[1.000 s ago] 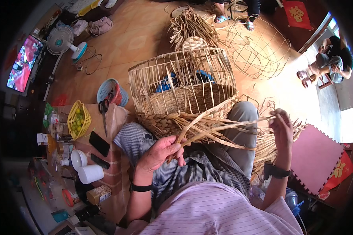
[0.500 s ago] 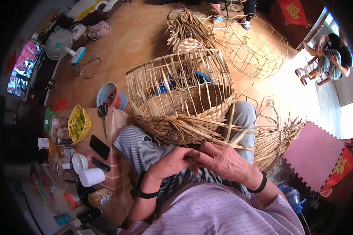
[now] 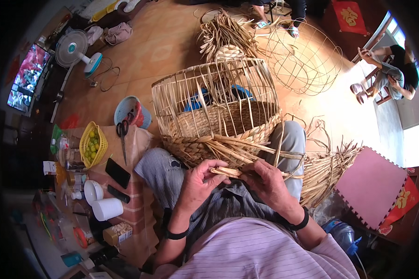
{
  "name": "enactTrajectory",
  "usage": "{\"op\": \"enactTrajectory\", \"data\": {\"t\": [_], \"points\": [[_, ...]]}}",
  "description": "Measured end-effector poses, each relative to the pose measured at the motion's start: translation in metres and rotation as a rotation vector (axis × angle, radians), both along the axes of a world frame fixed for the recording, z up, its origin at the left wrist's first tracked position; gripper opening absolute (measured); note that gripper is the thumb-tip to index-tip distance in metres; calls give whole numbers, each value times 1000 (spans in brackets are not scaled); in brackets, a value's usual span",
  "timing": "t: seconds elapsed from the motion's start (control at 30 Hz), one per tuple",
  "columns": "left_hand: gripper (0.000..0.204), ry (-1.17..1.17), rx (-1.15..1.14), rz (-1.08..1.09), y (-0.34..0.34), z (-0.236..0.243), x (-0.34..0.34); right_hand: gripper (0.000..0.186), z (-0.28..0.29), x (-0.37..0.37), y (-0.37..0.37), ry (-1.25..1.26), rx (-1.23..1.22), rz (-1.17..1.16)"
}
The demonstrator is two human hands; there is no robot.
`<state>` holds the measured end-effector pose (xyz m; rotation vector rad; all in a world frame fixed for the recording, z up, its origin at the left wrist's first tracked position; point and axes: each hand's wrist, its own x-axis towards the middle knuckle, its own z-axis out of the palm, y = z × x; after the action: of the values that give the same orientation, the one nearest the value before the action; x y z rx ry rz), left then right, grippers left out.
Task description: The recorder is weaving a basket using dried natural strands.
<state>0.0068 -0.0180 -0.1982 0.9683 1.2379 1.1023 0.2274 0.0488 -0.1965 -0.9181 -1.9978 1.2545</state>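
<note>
In the head view, I'd do best to keep the straw strand (image 3: 226, 172) flat and gently taut so it doesn't split. My left hand (image 3: 200, 183) and right hand (image 3: 271, 187) meet low over my lap (image 3: 219, 205), fingers nearly closed, each pinching one end, just short of the half-woven basket (image 3: 209, 124).

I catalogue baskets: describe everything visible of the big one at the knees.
The big basket is tan and straw-like: dense braiding low down, open spaced strips above, up to a thin rim. Loose strands trail from its near edge. It sits by the knees, seemingly touching them; its tilt is unclear.
</note>
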Motion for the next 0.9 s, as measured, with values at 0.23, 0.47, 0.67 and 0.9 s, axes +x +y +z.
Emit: {"op": "enactTrajectory", "data": {"t": [0.23, 0.47, 0.67, 0.9], "points": [[29, 136, 28, -7, 0, 1, 4, 18, -3, -5, 0, -2, 142, 12], [18, 156, 28, 102, 7, 1, 2, 25, 5, -25, 1, -43, 183, 0], [15, 97, 103, 254, 12, -14, -8, 25, -5, -54, 13, 39, 229, -57], [16, 228, 128, 188, 36, -27, 0, 19, -4, -42, 29, 0, 70, -89]]}}
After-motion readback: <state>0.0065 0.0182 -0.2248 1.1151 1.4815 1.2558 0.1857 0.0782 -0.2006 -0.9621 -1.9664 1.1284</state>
